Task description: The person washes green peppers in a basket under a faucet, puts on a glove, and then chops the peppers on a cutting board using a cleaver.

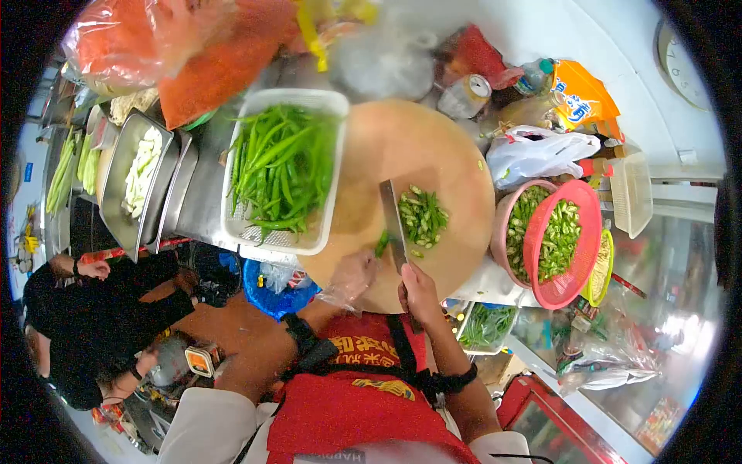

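A round wooden chopping board (pixel 417 147) lies in front of me. My right hand (pixel 417 290) grips a cleaver (pixel 393 220) whose blade stands edge-down on the board. A pile of chopped green chilli pieces (pixel 423 216) sits just right of the blade. My left hand (pixel 352 278), in a clear plastic glove, holds whole green chillies (pixel 382 243) against the blade's left side. A white basket (pixel 251 236) full of long green chillies (pixel 282 166) rests on the board's left edge.
A pink basket (pixel 591 224) of cut chillies leans at the right over a second bowl. Metal trays (pixel 116 193) of pale vegetables stand at the left. Bags, a tin and bottles crowd the back. A person in black (pixel 93 325) crouches at the lower left.
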`<state>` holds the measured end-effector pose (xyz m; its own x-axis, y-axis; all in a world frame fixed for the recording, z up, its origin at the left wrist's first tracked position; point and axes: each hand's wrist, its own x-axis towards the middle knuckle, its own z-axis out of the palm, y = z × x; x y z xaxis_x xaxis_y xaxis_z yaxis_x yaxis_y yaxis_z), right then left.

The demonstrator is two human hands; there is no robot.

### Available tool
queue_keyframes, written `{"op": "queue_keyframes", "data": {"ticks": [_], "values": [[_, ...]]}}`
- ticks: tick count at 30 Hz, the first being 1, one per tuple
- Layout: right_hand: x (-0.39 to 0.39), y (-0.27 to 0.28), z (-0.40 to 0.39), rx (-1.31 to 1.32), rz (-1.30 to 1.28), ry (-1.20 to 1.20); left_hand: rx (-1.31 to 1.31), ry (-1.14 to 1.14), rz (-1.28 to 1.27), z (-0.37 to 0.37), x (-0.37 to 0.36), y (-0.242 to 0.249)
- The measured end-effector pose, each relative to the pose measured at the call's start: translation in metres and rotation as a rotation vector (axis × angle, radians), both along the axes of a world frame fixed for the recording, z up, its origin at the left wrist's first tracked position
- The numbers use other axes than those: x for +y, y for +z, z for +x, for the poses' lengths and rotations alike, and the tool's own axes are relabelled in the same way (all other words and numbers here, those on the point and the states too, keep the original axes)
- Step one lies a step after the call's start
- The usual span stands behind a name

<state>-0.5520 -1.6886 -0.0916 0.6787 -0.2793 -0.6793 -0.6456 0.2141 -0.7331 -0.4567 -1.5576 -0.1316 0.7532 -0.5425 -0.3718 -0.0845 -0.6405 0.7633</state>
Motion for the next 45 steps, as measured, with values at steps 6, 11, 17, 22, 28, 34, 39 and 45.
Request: {"op": "queue_keyframes", "data": {"ticks": [6,11,17,22,28,34,39,45], "values": [[0.005,0.0,-0.005,-0.006,-0.092,-0.002,0.193,-0.001,-0.062,0.004,-0.002,-0.005],[0.007,0.005,-0.006,-0.041,-0.083,-0.027,0.113,0.007,-0.063,0.002,-0.001,-0.024],[0.006,0.006,-0.002,-0.002,-0.029,-0.002,0.144,-0.032,-0.027,0.013,-0.003,-0.007],[0.005,-0.005,-0.005,-0.036,-0.06,-0.007,0.169,0.012,-0.034,0.005,-0.008,-0.024],[0.004,-0.003,-0.005,-0.008,-0.035,-0.017,0.142,0.036,-0.184,0.006,-0.007,-0.027],[0.003,0.005,-0.005,0.036,-0.006,-0.03,-0.112,0.034,-0.146,0.007,-0.009,-0.021],[0.0,-0.002,-0.005,0.021,-0.009,0.041,-0.08,-0.016,-0.255,0.006,-0.008,-0.041],[0.003,-0.002,-0.007,0.026,0.03,0.004,-0.214,-0.195,-0.196,0.014,0.007,-0.054]]}}
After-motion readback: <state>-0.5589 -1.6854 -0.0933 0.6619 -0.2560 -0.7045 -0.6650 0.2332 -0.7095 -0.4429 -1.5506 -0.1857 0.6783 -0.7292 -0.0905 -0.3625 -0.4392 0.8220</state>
